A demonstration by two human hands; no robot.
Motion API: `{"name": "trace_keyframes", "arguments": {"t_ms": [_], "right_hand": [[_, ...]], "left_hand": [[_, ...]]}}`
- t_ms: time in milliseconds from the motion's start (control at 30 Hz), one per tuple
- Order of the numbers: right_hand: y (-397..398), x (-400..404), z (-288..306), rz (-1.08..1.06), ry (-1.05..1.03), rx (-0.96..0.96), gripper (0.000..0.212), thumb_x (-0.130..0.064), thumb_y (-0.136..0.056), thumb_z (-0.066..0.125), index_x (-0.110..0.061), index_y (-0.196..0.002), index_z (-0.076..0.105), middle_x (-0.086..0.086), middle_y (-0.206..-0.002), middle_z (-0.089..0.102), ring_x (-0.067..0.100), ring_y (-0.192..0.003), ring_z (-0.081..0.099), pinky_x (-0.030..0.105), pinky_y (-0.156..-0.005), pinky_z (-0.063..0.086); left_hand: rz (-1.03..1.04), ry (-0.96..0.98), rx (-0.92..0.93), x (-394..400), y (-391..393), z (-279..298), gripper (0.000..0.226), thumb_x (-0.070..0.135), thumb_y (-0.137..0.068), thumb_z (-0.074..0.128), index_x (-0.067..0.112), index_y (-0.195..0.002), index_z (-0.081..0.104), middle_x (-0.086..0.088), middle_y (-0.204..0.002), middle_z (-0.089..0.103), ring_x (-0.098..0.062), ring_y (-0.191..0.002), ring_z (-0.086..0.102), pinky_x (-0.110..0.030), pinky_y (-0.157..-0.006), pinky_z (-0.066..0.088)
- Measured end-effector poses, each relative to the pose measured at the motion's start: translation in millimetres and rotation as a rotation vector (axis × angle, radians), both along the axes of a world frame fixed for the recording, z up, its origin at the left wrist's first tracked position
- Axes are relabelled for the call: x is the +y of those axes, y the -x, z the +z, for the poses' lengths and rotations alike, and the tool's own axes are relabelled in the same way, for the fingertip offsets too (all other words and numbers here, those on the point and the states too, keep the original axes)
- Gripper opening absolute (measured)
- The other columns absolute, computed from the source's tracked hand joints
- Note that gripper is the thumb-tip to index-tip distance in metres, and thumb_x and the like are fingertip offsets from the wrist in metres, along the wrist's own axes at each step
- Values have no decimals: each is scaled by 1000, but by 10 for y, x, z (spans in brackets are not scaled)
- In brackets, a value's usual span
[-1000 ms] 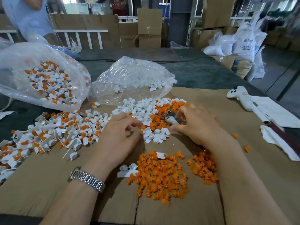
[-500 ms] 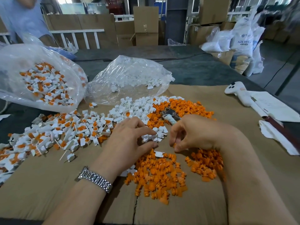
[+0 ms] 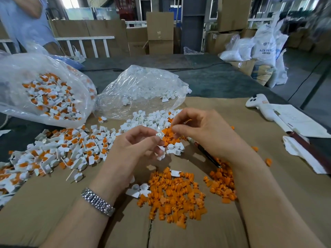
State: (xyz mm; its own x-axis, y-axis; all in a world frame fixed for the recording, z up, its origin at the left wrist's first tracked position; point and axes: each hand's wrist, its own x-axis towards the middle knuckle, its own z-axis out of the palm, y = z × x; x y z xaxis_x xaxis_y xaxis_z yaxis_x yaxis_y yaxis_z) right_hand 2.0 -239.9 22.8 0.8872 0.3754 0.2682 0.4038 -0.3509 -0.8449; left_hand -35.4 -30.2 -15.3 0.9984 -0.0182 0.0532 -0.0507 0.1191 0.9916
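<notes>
Mid-frame: your left hand (image 3: pixel 139 145) pinches a white cap (image 3: pixel 158 135), your right hand (image 3: pixel 206 135) pinches an orange plug (image 3: pixel 188 120). Next, likely seat the plug squarely in the cap.

White sack (image 3: pixel 265 47), large line: "ABS RESI" in dark blue capitals; the end of the word curves away round the sack's side.
White sack, small line: just under the large one, a shorter line in capitals that seems to start with "AB" (too blurred to read beyond that).
White sack, emblem: a blue round logo above the large line, with a small word beside it that cannot be read.
Cardboard box (image 3: pixel 160 25): a small dark mark on the front face, possibly the number "18" (blurred, so not certain).
Paper sheet (image 3: pixel 297 120): faint lines of writing, lying at the right edge of the worktop, too pale to read.
</notes>
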Motion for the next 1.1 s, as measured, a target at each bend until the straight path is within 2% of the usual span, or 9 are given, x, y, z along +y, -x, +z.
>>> {"name": "trace_keyframes", "arguments": {"t_ms": [100, 233, 400, 500, 567, 667, 800, 933, 1100], "right_hand": [[25, 32, 2, 21, -27, -32, 5, -19, -91, 74, -24, -94, 73, -8, -88, 73, 4, -84, 69, 17, -78, 54], [49, 87, -12, 51, -15, -54, 5, -18, -91, 74, -21, -95, 74, -7, -89, 73, 7, -85, 67, 32, -84, 54], [52, 61, 3, 81, -21, -76, 6, -15, -91, 73, -19, -96, 74, -9, -89, 73, 7, -85, 67, 35, -83, 53], [48, 75, -12, 100, 5, -89, 6, -15, -91, 74, -19, -94, 74, -8, -87, 73, 5, -83, 67, 28, -79, 54], [43, 111, -39, 93, 16, -80, 4, -14, -91, 73, -18, -94, 73, -6, -86, 72, 7, -80, 67, 27, -77, 56], [37, 156, -76, 68, -12, -70, 4, -17, -93, 72, -17, -97, 71, -1, -85, 71, 15, -80, 68, 34, -77, 59], [66, 162, -61, 144, -62, -7, 15, -21, -92, 74, -23, -107, 71, 7, -86, 67, 30, -84, 66, 49, -78, 58], [78, 164, -42, 132, -51, -43, 18, -19, -90, 76, -20, -107, 73, 2, -90, 71, 19, -86, 70, 42, -82, 59], [101, 168, -44, 67, -113, -52, 27, -24, -82, 83, -21, -106, 71, -2, -92, 72, 16, -85, 70, 36, -83, 60]], "left_hand": [[-75, 183, 43, 3, -24, 3, 19, 10, -74, 82, 10, -92, 75, -27, -100, 75, -30, -81, 75, -27, -69, 60], [-125, 241, 27, -15, -39, 1, 18, 0, -76, 80, 10, -91, 76, -28, -99, 74, -32, -84, 75, -29, -73, 61], [-187, 350, 70, 3, -19, 37, 20, 14, -75, 89, 10, -91, 78, -23, -99, 75, -32, -89, 77, -28, -73, 61], [-129, 324, 50, 2, -20, 10, 14, 6, -74, 83, 11, -86, 79, -21, -97, 76, -33, -90, 77, -27, -74, 61], [-73, 209, -24, -7, -13, -2, 21, 14, -68, 86, 13, -87, 79, -19, -99, 77, -35, -96, 76, -28, -80, 61], [-22, 99, -111, -8, -2, -14, 28, 23, -69, 89, 16, -94, 79, -18, -103, 77, -36, -101, 75, -33, -87, 61], [-34, 205, -79, 5, -26, -8, 32, 17, -70, 84, 10, -100, 80, -19, -105, 77, -31, -98, 76, -29, -83, 61], [-71, 306, -34, 7, -29, 2, 26, 6, -73, 77, 3, -99, 79, -21, -103, 77, -29, -95, 77, -27, -80, 61], [-43, 286, -77, -4, -12, 20, 29, 11, -70, 80, 6, -98, 79, -21, -105, 77, -31, -98, 76, -29, -81, 61]]}}
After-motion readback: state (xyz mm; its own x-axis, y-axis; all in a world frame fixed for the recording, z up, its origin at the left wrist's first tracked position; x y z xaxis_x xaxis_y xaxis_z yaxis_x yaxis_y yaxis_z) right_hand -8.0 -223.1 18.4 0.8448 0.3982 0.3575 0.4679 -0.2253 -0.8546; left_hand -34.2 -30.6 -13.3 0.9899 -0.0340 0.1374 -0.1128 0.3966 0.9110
